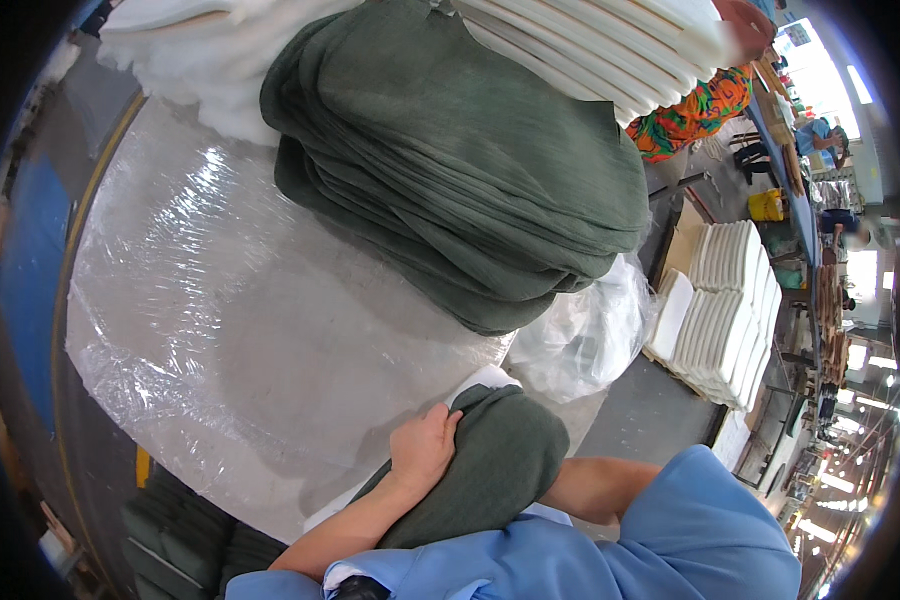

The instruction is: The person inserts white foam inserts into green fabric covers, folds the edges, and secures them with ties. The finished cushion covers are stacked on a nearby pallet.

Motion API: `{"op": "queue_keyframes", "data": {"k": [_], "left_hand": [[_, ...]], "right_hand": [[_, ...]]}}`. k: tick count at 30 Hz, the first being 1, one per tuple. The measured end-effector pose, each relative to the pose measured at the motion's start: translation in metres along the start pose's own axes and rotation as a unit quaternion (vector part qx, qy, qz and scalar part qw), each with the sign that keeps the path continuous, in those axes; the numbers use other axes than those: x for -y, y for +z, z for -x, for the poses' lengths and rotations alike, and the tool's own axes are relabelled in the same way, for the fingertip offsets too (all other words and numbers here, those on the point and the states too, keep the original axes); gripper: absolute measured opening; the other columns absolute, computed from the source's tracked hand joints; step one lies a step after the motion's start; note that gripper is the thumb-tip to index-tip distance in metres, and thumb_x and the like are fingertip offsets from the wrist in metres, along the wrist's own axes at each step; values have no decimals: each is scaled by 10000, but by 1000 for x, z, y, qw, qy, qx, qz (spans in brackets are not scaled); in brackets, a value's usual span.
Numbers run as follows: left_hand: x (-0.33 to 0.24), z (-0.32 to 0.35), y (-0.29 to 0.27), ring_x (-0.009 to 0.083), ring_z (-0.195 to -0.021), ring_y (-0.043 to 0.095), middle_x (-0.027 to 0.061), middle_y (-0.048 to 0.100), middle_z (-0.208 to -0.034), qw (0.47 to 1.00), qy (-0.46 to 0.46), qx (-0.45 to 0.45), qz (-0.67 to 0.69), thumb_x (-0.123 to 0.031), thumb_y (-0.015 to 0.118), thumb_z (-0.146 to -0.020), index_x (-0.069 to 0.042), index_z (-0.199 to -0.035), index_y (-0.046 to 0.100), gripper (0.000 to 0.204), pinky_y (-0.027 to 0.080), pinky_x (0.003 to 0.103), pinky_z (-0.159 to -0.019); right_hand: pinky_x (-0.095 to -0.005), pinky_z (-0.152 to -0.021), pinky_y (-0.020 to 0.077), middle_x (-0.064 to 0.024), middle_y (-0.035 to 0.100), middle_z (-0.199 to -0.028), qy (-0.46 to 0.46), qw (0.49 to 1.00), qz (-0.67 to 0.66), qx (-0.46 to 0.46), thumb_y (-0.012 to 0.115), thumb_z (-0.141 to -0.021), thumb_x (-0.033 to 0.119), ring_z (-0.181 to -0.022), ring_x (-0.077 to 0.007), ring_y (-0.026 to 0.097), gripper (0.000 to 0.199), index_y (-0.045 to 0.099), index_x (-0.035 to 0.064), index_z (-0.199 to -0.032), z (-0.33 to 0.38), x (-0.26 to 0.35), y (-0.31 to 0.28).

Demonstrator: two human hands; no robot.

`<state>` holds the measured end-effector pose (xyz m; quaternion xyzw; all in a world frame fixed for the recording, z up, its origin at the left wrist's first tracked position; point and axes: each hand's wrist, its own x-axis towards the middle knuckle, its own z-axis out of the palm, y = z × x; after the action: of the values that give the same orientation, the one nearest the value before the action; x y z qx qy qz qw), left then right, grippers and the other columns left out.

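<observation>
Close to my body a dark green fabric cover is bunched around a white foam pad, whose pale edge shows at the top and along the left side. My left hand is closed on the cover's edge, fingers curled over the cloth. From the right, my right forearm runs behind or into the cover; the hand itself is hidden, so its fingers cannot be seen. Beyond them on the table lies a thick pile of similar dark green fabric covers.
Clear plastic film covers the table. A crumpled plastic bag sits right of the pile. White foam pads are stacked behind it, others at right. Dark green pieces lie lower left. A person in patterned clothing stands far right.
</observation>
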<state>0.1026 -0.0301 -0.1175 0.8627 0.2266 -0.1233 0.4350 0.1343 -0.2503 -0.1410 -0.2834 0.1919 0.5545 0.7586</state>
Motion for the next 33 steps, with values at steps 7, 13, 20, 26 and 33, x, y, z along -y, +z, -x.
{"op": "queue_keyframes", "data": {"k": [7,13,20,26,33], "left_hand": [[-2,-13,0,470,-727,647,222,653,-746,1000,10,9,22,-352,597,-1044,-58,-866,576,345,474,564,-631],[-6,-16,9,459,-729,651,207,665,-766,999,33,-14,-12,-329,606,-1039,-61,-874,586,316,485,556,-635],[-6,-12,1,430,-759,663,207,680,-808,995,91,14,-29,-325,631,-1028,-58,-926,627,286,493,515,-649],[-26,-34,-16,319,-742,672,177,692,-818,986,-29,154,52,-340,673,-1003,-44,-1013,672,296,502,425,-691],[-36,-30,1,359,-811,681,157,702,-868,989,16,116,95,-230,747,-930,-31,-1013,664,231,518,459,-735]], "right_hand": [[-353,-1110,427,-66,565,-1442,-14,999,-14,-37,569,-1082,258,-1263,-186,551,545,418,83,-1576,1,-8,5],[-349,-1067,461,-68,603,-1387,-31,999,-22,-32,595,-1070,236,-1203,-185,585,537,439,74,-1558,-2,-23,-11],[-345,-1016,500,-71,648,-1322,-58,994,6,-91,625,-1055,210,-1133,-184,625,528,464,64,-1537,-25,-29,-34],[-288,-756,531,-6,688,-1000,-163,889,377,-201,678,-1029,209,-857,-104,629,294,650,45,-1270,-35,99,-4],[-266,-710,514,13,671,-891,55,810,584,-15,723,-1006,247,-853,-71,629,185,736,63,-1007,-45,165,31]]}}
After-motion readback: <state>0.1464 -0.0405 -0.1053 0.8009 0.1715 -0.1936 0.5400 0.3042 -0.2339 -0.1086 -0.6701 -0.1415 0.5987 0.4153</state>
